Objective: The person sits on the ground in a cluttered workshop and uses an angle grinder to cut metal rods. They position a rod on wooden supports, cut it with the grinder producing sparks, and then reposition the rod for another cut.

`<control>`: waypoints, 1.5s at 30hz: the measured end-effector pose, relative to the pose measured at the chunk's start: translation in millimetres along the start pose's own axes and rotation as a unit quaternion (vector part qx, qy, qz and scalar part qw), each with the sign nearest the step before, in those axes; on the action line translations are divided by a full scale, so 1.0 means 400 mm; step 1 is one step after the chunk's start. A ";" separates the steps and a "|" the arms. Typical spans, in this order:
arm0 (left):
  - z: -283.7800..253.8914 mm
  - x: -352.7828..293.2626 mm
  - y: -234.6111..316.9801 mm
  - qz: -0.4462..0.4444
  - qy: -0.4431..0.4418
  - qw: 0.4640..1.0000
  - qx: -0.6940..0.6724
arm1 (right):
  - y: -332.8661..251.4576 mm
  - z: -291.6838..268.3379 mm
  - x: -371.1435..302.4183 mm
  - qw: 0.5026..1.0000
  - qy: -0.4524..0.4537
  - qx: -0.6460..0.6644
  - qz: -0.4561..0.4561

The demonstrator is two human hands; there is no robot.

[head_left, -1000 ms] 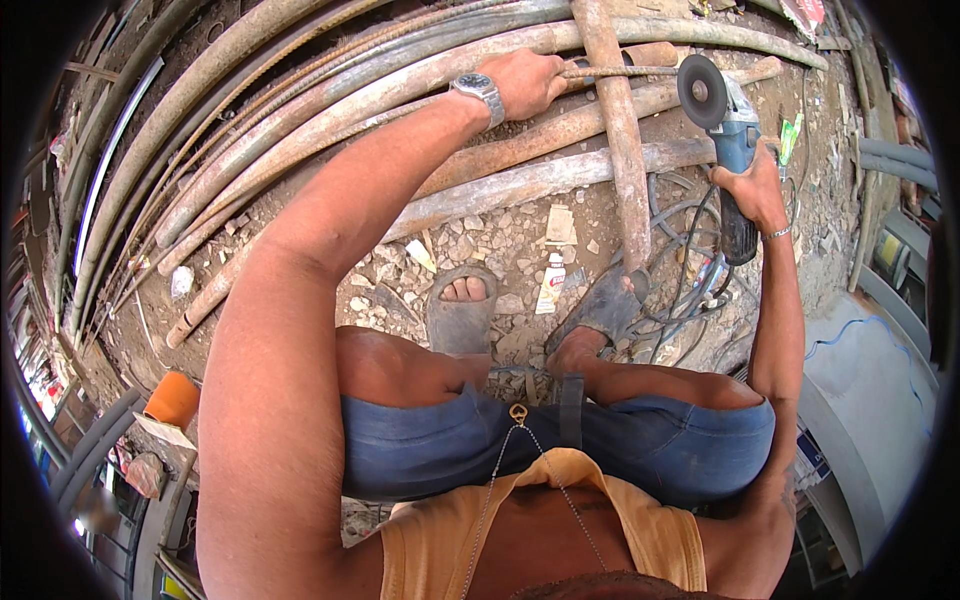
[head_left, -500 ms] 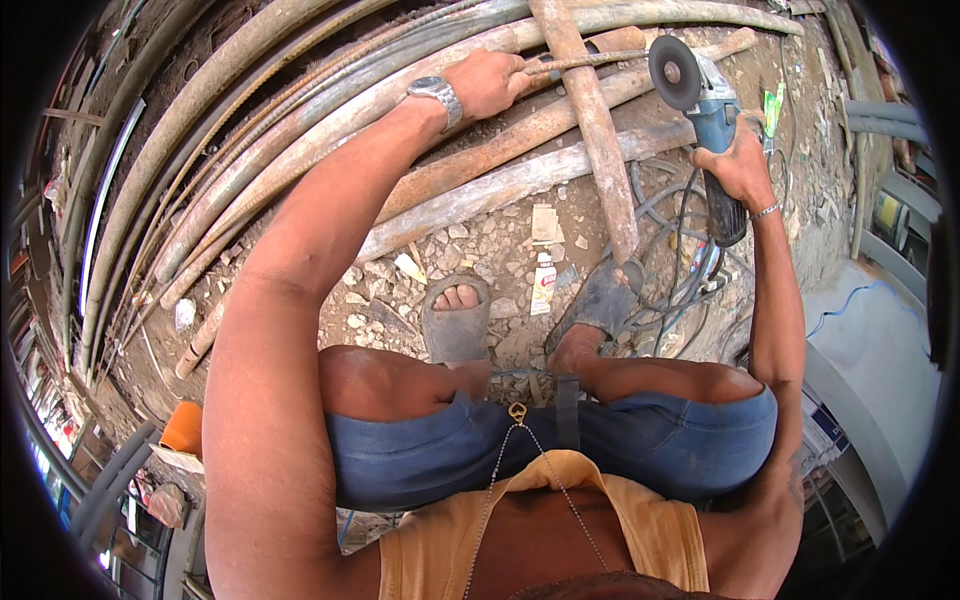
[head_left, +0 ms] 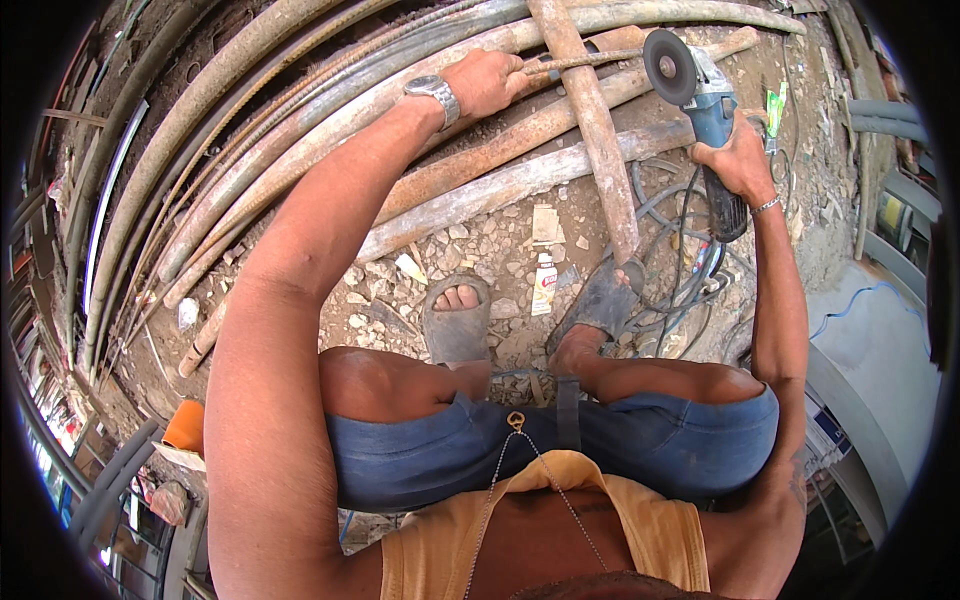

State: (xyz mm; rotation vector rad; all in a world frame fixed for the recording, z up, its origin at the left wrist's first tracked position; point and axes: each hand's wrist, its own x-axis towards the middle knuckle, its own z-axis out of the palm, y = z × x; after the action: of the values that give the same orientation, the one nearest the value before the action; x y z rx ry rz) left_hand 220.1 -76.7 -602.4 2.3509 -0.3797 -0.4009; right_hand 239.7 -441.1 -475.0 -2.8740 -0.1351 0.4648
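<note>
My left hand (head_left: 483, 82), with a metal watch at its wrist, is closed round a thin ribbed steel bar (head_left: 615, 56). The bar's right end lies across a rusty pipe (head_left: 597, 135) and reaches to the grinder's disc. My right hand (head_left: 738, 160) grips a blue and black angle grinder (head_left: 713, 115) from its right side. Its dark cutting disc (head_left: 670, 67) stands at the bar's end; whether they touch I cannot tell. No sparks show.
Several long pipes (head_left: 440, 225) lie across the dirt ahead of my feet. Cables (head_left: 665, 310) coil by my right sandal (head_left: 598, 300). A small white bottle (head_left: 543, 285) is on the rubble between my feet. An orange object (head_left: 184, 427) sits at the left.
The grinder has shifted slightly up and left, its disc closer to the bar's end. My left hand has stayed nearly still on the bar.
</note>
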 end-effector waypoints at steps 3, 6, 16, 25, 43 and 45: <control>-0.003 -0.002 0.002 0.000 -0.001 1.000 0.003 | 0.002 0.003 0.004 1.000 0.002 -0.015 0.000; -0.005 -0.002 0.005 -0.011 -0.008 1.000 -0.001 | 0.002 0.004 0.005 1.000 0.002 -0.013 0.001; 0.005 0.000 -0.005 0.002 0.007 1.000 0.000 | 0.001 0.005 0.009 1.000 0.000 0.001 0.000; 0.006 -0.001 -0.004 -0.006 0.011 1.000 0.008 | -0.007 0.003 0.005 1.000 -0.006 0.019 -0.004; 0.013 -0.006 -0.001 -0.003 0.063 0.998 0.020 | -0.015 0.007 0.018 1.000 -0.012 -0.020 0.015; 0.014 -0.005 -0.003 -0.001 0.064 0.998 0.019 | -0.019 0.001 0.018 0.995 -0.069 -0.023 0.062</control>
State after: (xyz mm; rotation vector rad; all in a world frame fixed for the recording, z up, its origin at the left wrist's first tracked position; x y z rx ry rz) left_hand 216.4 -78.5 -606.6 2.3989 -0.3274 -0.2447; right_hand 245.9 -432.7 -475.5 -2.9058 0.0112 0.6926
